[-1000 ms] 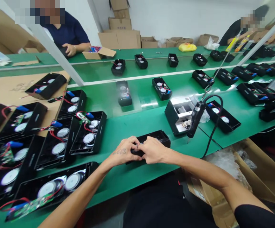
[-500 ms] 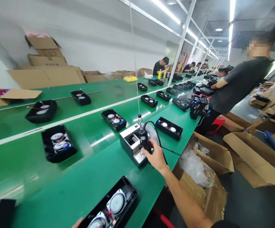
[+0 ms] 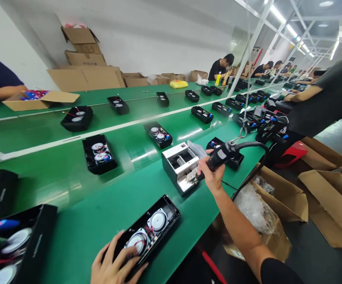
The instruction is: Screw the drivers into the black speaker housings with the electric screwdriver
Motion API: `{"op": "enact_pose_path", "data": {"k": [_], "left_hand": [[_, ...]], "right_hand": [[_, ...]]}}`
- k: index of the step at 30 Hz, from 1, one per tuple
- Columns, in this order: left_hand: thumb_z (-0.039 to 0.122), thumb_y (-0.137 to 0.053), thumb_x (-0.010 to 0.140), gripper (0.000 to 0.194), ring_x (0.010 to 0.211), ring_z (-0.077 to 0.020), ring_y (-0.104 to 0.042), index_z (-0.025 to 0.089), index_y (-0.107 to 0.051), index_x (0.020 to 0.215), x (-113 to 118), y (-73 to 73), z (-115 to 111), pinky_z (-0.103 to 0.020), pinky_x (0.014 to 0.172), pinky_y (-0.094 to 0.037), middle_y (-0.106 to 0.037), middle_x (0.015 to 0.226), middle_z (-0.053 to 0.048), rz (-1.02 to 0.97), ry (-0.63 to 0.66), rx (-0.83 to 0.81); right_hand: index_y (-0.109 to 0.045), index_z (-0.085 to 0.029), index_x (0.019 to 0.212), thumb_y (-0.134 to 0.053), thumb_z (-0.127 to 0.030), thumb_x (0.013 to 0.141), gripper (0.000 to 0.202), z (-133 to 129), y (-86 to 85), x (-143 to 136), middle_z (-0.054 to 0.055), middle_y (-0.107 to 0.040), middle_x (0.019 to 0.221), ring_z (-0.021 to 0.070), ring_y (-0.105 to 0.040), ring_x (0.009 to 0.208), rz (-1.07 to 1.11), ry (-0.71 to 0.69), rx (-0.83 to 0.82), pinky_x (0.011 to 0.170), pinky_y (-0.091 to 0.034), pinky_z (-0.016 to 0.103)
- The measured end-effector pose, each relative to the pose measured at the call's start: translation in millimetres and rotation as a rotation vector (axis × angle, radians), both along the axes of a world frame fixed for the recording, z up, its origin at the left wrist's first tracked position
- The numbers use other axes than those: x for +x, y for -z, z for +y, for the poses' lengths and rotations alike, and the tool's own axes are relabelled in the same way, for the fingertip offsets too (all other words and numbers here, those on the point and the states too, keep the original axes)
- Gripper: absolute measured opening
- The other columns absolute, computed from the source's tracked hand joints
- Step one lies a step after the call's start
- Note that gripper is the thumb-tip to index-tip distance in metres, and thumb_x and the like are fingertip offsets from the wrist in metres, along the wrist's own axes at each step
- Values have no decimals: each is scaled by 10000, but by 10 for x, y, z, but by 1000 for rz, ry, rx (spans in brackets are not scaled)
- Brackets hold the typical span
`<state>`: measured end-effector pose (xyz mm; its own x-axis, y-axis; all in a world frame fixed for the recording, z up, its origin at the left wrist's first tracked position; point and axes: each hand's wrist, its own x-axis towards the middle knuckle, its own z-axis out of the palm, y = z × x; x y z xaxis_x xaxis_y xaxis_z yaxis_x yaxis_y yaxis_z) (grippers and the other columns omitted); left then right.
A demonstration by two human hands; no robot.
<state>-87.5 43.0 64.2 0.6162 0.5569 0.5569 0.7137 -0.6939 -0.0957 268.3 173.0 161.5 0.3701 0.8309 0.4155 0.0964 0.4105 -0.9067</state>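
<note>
My right hand [image 3: 212,175] is wrapped round a black electric screwdriver [image 3: 220,156], tilted, its cable end up to the right. The screwdriver's working end is down at the front of a screw feeder [image 3: 175,167], a metal-topped box; the bit itself is too small to make out. My left hand [image 3: 114,258] grips the near end of a black speaker housing [image 3: 171,209], fingers reaching over its rim. Inside that open housing are two round speaker drivers [image 3: 158,220] with red wires. A metal hook and hanging line [image 3: 243,130] meet the screwdriver's cable end.
Several more open speaker housings [image 3: 99,154] lie along the green bench [image 3: 79,232], two close on the left. Cardboard boxes [image 3: 280,193] and plastic wrap [image 3: 250,207] stand on the floor at right. A co-worker [image 3: 315,98] stands at right; others sit across the bench.
The screwdriver has gone from upright to strongly tilted, my right hand with it. My left hand has come into view over the speaker housing. The view has swung left.
</note>
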Motion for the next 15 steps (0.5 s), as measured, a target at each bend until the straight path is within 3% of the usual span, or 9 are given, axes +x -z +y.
{"op": "enact_pose_path", "data": {"k": [5, 8, 12, 15], "left_hand": [[341, -709, 898, 93, 1186, -339, -664, 345, -752, 816, 67, -4, -38, -468, 889, -482, -779, 896, 9, -48, -43, -26], [331, -696, 931, 131, 1214, -325, -651, 336, -756, 814, 71, 10, -57, -457, 907, -466, -779, 903, 7, -64, -39, -48], [384, -648, 994, 228, 1298, -326, -617, 315, -757, 806, 140, 31, -117, -478, 1000, -433, -786, 916, -2, -149, -95, -144], [333, -659, 997, 205, 1355, -354, -591, 299, -761, 823, 251, 27, -182, -522, 1065, -411, -800, 940, 0, -235, -158, -248]], "right_hand": [[-618, -219, 1044, -775, -426, 849, 325, 75, 1, -92, -84, -573, 563, 152, -564, 515, -112, -57, -80, 692, -570, 362], [-643, -221, 1048, -825, -416, 816, 353, 57, 76, -67, -69, -594, 604, 151, -561, 534, -130, -119, -172, 634, -546, 341], [-660, -220, 1099, -915, -364, 771, 440, -134, 106, -77, -82, -600, 592, 123, -512, 460, -45, -302, -231, 499, -458, 288], [-628, -249, 1196, -884, -350, 851, 441, -398, 48, -240, -90, -602, 616, 105, -489, 416, 152, -502, -130, 435, -418, 254]]}}
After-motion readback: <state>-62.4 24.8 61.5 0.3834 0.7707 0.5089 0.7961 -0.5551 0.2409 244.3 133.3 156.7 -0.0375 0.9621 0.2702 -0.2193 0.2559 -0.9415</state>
